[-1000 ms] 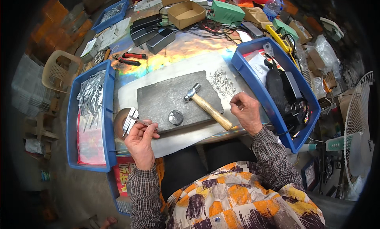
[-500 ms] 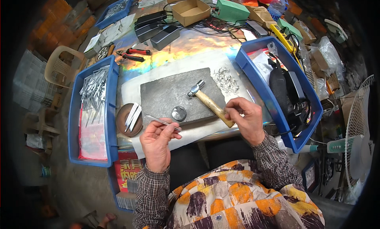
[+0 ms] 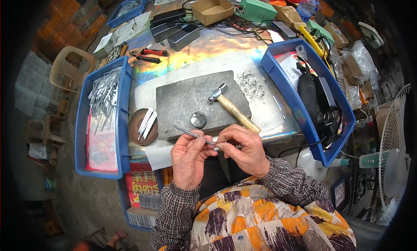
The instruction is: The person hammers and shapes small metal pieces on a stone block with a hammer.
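Note:
My left hand (image 3: 190, 162) is closed round a thin, pointed metal rod (image 3: 186, 131), its tip aimed up and to the left. At the rod's other end, my right hand (image 3: 244, 150) is pinched shut; what its fingertips hold is too small to make out. Just beyond my hands lies a grey stone slab (image 3: 182, 95). A ball-peen hammer (image 3: 234, 111) with a wooden handle rests across the slab's right side. Near the slab's front edge sits a small round dark disc (image 3: 198, 119). Many small metal pieces (image 3: 251, 86) are scattered on the white sheet right of the slab.
Left of the slab, a brown round bowl (image 3: 135, 116) holds several white sticks. Blue bins flank the work: one with metal strips (image 3: 125, 121), another with a black bag (image 3: 278, 77). Red-handled pliers (image 3: 150, 55), black boxes and cables lie farther back. A fan (image 3: 393, 147) stands right.
My right hand has left the hammer handle's end and moved left to the rod. My left hand has shifted slightly right with the rod. The hammer stays on the slab.

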`<state>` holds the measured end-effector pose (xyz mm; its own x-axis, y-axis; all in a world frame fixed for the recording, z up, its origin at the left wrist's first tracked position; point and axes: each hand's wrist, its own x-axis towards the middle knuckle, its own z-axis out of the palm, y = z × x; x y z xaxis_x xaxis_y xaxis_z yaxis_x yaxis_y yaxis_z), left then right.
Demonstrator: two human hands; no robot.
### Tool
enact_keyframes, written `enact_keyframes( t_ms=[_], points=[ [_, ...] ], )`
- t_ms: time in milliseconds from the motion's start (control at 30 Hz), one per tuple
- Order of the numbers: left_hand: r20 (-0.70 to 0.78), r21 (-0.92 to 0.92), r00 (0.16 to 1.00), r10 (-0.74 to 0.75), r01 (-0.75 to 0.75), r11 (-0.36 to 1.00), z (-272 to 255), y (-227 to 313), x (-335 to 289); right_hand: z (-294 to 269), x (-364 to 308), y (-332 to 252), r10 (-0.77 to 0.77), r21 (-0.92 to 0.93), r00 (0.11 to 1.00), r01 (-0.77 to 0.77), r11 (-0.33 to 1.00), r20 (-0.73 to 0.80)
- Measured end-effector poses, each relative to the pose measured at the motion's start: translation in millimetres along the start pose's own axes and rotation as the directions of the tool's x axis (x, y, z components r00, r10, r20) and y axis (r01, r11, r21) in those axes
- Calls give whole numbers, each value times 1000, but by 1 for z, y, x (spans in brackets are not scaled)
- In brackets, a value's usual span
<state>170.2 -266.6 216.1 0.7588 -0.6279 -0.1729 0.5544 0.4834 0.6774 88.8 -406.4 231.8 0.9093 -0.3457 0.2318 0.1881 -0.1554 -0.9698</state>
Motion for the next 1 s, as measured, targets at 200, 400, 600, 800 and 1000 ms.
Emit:
enact_keyframes(
  t_ms=[200, 400, 600, 800, 1000],
  points=[
    [-10, 4, 1000, -9, 9, 1000, 0, 0, -2, 2, -3, 5, -43, -90, 998, 40, 995, -36],
    [-8, -30, 1000, 1, -2, 1000, 1, -1, -3, 7, -6, 6, -19, -122, 998, 10, 993, -67],
    [-59, 8, 998, 31, -31, 999, 4, -2, -4, 9, -6, 5, -141, -241, 987, 120, 963, -73],
    [-66, -7, 997, 38, -39, 999, 4, -5, -4, 10, -5, 7, -238, -315, 968, 204, 927, -74],
    [-74, -34, 997, 29, -32, 999, 2, -4, -3, 11, -7, 10, -154, -250, 985, 131, 959, -74]
  ],
)
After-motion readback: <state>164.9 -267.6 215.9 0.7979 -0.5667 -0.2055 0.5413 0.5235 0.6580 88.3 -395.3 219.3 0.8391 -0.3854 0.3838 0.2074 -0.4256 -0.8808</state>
